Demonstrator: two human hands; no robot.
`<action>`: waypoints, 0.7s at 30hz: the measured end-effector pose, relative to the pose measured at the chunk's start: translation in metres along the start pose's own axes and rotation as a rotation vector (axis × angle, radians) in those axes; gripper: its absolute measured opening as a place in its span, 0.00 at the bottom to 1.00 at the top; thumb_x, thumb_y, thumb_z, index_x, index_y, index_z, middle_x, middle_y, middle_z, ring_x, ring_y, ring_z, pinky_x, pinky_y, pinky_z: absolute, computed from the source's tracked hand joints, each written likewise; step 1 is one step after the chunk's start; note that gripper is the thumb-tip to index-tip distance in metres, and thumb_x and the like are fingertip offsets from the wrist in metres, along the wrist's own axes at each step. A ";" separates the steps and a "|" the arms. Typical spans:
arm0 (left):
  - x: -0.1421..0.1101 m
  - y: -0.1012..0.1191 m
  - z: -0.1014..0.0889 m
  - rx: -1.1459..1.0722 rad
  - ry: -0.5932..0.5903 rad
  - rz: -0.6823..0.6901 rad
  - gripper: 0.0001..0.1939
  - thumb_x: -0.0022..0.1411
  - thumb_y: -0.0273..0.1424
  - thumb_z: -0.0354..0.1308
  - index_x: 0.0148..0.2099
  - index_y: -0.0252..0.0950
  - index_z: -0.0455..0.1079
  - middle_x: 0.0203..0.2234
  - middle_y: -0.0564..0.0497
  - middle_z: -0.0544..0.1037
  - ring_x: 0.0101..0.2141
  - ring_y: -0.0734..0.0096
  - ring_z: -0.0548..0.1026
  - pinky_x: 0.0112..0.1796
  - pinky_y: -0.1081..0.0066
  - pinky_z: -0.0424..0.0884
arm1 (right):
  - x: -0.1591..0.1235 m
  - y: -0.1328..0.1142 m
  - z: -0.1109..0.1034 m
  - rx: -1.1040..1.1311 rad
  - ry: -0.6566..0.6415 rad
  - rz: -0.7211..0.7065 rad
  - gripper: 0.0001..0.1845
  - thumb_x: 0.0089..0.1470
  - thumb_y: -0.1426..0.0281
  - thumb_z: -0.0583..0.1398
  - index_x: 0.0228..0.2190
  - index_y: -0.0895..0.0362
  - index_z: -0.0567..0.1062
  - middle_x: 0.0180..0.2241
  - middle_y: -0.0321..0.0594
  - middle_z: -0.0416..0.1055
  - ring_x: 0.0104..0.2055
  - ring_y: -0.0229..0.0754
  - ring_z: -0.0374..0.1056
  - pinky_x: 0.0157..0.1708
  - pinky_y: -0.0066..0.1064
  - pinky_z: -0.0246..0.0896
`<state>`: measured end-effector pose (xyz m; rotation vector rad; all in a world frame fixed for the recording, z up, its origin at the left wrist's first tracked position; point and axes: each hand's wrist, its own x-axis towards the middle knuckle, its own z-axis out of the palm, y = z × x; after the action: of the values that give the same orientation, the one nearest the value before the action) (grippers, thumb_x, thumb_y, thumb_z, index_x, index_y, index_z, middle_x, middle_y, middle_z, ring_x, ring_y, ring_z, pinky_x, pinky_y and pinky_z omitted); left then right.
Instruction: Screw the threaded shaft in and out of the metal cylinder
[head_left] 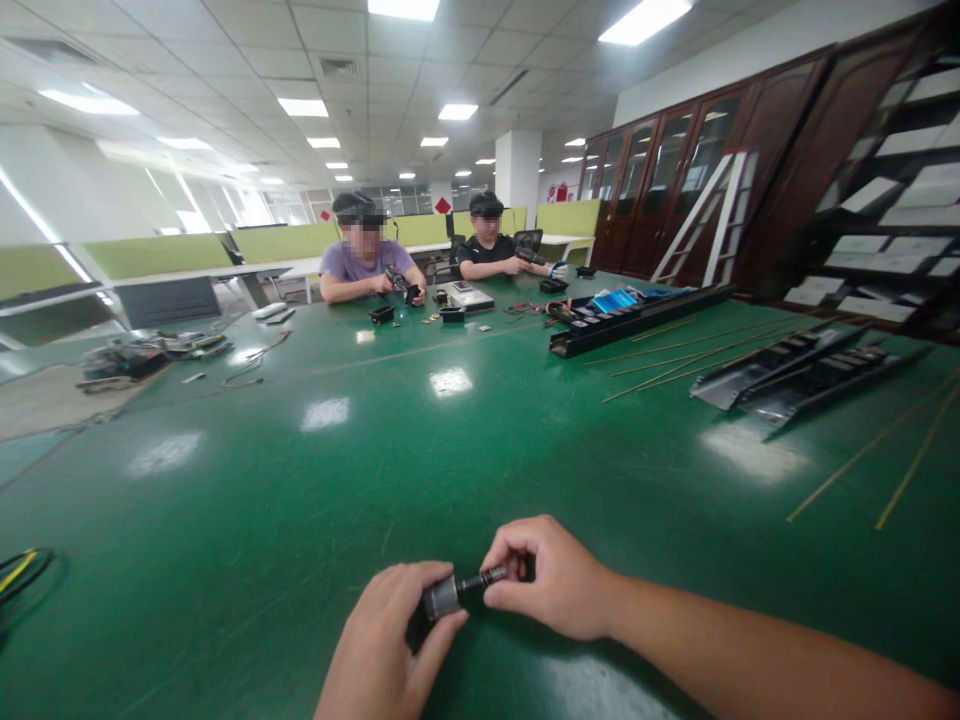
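The left hand (390, 635) grips a short dark cylinder (442, 598) near the front edge of the green table (337, 490), its fingers clamped on the body from above and the thumb from below. A thin shaft (474, 582) runs out of the cylinder toward the right hand (559, 580), whose fingers and thumb are pinched on the shaft's far end. Its tip is partly hidden by the fingers, so what it ends in is hard to make out. The cylinder lies between the two hands, tilted a little, with the shaft end higher.

At the left edge lies a looped black and yellow cable (26, 572). Farther back on the right are a long black channel (637, 320) with a blue packet (615, 300) on it, two metal channels (795, 370) side by side, and thin rods (675, 368). Across the table sit a co-worker in purple (337, 268) and another in black (476, 258), each holding a dark tool. A ladder (721, 220) leans by the dark cabinets (667, 175) behind.
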<state>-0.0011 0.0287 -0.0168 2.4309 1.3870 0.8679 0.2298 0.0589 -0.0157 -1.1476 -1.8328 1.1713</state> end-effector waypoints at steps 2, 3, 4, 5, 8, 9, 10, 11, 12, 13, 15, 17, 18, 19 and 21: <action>0.000 0.000 0.000 0.004 0.004 0.002 0.14 0.63 0.34 0.62 0.51 0.44 0.70 0.43 0.50 0.79 0.43 0.62 0.78 0.44 0.66 0.77 | 0.000 -0.001 0.000 0.003 0.004 -0.002 0.06 0.43 0.71 0.68 0.28 0.60 0.80 0.21 0.33 0.70 0.24 0.35 0.63 0.26 0.25 0.57; -0.001 -0.001 0.000 0.006 0.009 0.004 0.14 0.63 0.34 0.62 0.51 0.44 0.70 0.43 0.50 0.79 0.43 0.62 0.78 0.44 0.66 0.77 | 0.000 -0.001 0.000 0.003 0.006 -0.004 0.06 0.43 0.71 0.69 0.28 0.60 0.80 0.21 0.33 0.69 0.24 0.35 0.63 0.26 0.25 0.57; -0.001 -0.001 0.000 0.008 0.012 0.005 0.14 0.63 0.34 0.62 0.51 0.44 0.70 0.43 0.50 0.79 0.43 0.62 0.78 0.44 0.65 0.77 | 0.000 -0.001 0.000 0.003 0.009 -0.005 0.06 0.43 0.72 0.68 0.27 0.60 0.80 0.21 0.33 0.69 0.24 0.35 0.63 0.26 0.25 0.57; -0.001 -0.002 0.000 0.010 0.013 0.005 0.14 0.62 0.34 0.62 0.51 0.44 0.70 0.43 0.49 0.79 0.43 0.62 0.78 0.44 0.65 0.77 | 0.000 -0.002 0.000 0.002 0.011 -0.007 0.06 0.43 0.72 0.68 0.27 0.60 0.80 0.21 0.33 0.69 0.24 0.35 0.63 0.26 0.25 0.57; -0.002 -0.003 0.000 0.011 0.015 0.003 0.14 0.62 0.33 0.62 0.51 0.45 0.70 0.43 0.51 0.79 0.43 0.62 0.78 0.44 0.65 0.77 | 0.000 -0.002 0.000 0.003 0.019 -0.008 0.06 0.43 0.73 0.68 0.28 0.60 0.79 0.21 0.33 0.69 0.24 0.35 0.63 0.26 0.26 0.57; -0.002 -0.003 0.000 0.012 0.014 -0.001 0.14 0.62 0.33 0.62 0.51 0.45 0.70 0.43 0.51 0.79 0.43 0.62 0.78 0.44 0.65 0.77 | 0.000 -0.002 0.000 0.005 0.021 -0.005 0.06 0.43 0.73 0.68 0.28 0.60 0.79 0.21 0.33 0.69 0.24 0.35 0.63 0.26 0.26 0.57; -0.001 -0.003 0.000 0.013 0.015 -0.004 0.14 0.62 0.33 0.62 0.51 0.45 0.70 0.43 0.52 0.79 0.43 0.62 0.78 0.44 0.65 0.77 | 0.000 -0.002 0.000 0.009 0.022 -0.002 0.06 0.42 0.73 0.68 0.28 0.60 0.79 0.21 0.33 0.69 0.24 0.35 0.63 0.26 0.26 0.57; -0.001 -0.002 0.000 0.013 0.015 -0.007 0.14 0.62 0.33 0.62 0.50 0.45 0.70 0.43 0.52 0.79 0.43 0.62 0.78 0.44 0.65 0.77 | -0.001 -0.002 0.000 0.011 0.024 0.001 0.06 0.42 0.73 0.68 0.28 0.60 0.79 0.21 0.33 0.69 0.24 0.35 0.63 0.26 0.26 0.57; -0.001 -0.002 -0.001 0.012 0.014 -0.010 0.14 0.62 0.33 0.62 0.50 0.45 0.70 0.43 0.52 0.79 0.43 0.63 0.78 0.44 0.65 0.77 | -0.001 -0.002 0.000 0.012 0.024 0.003 0.06 0.42 0.73 0.68 0.28 0.60 0.79 0.21 0.33 0.69 0.24 0.35 0.63 0.26 0.26 0.57; -0.001 -0.002 -0.001 0.009 0.012 -0.011 0.14 0.62 0.33 0.62 0.50 0.45 0.70 0.43 0.52 0.79 0.43 0.63 0.78 0.44 0.66 0.77 | -0.001 -0.002 0.000 0.013 0.022 0.004 0.06 0.42 0.73 0.68 0.28 0.60 0.79 0.21 0.33 0.69 0.24 0.35 0.63 0.26 0.26 0.57; 0.000 -0.001 -0.002 0.003 0.007 -0.006 0.14 0.63 0.33 0.62 0.51 0.45 0.69 0.43 0.51 0.79 0.43 0.63 0.78 0.44 0.66 0.77 | -0.001 -0.001 0.000 0.017 0.018 0.006 0.06 0.43 0.73 0.68 0.28 0.60 0.79 0.21 0.33 0.69 0.24 0.35 0.63 0.26 0.26 0.57; 0.000 -0.002 -0.002 -0.003 0.011 0.008 0.14 0.63 0.33 0.62 0.51 0.46 0.69 0.43 0.52 0.79 0.43 0.63 0.78 0.44 0.66 0.77 | -0.001 -0.001 0.000 0.021 0.016 0.007 0.06 0.43 0.72 0.68 0.28 0.60 0.79 0.21 0.33 0.69 0.23 0.35 0.63 0.26 0.25 0.57; 0.000 -0.003 -0.002 -0.005 0.017 0.014 0.14 0.63 0.33 0.62 0.51 0.46 0.69 0.43 0.53 0.79 0.43 0.64 0.78 0.44 0.66 0.76 | -0.001 -0.001 0.000 0.022 0.017 0.007 0.06 0.43 0.72 0.68 0.28 0.60 0.79 0.20 0.33 0.69 0.23 0.35 0.63 0.26 0.25 0.57; 0.000 -0.003 -0.002 -0.005 0.025 0.019 0.15 0.62 0.33 0.62 0.51 0.47 0.68 0.43 0.53 0.79 0.43 0.64 0.78 0.45 0.66 0.76 | 0.000 -0.001 0.000 0.022 0.018 0.008 0.06 0.44 0.72 0.68 0.28 0.61 0.79 0.20 0.33 0.69 0.23 0.35 0.63 0.25 0.25 0.57; 0.000 -0.005 -0.003 -0.004 0.035 0.024 0.15 0.62 0.33 0.63 0.51 0.48 0.68 0.43 0.54 0.79 0.43 0.64 0.78 0.45 0.66 0.77 | 0.000 0.000 0.000 0.021 0.023 0.009 0.06 0.44 0.71 0.68 0.28 0.61 0.79 0.20 0.34 0.69 0.23 0.35 0.63 0.25 0.25 0.56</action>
<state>-0.0059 0.0307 -0.0168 2.4453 1.3692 0.9223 0.2299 0.0591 -0.0154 -1.1541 -1.7956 1.1747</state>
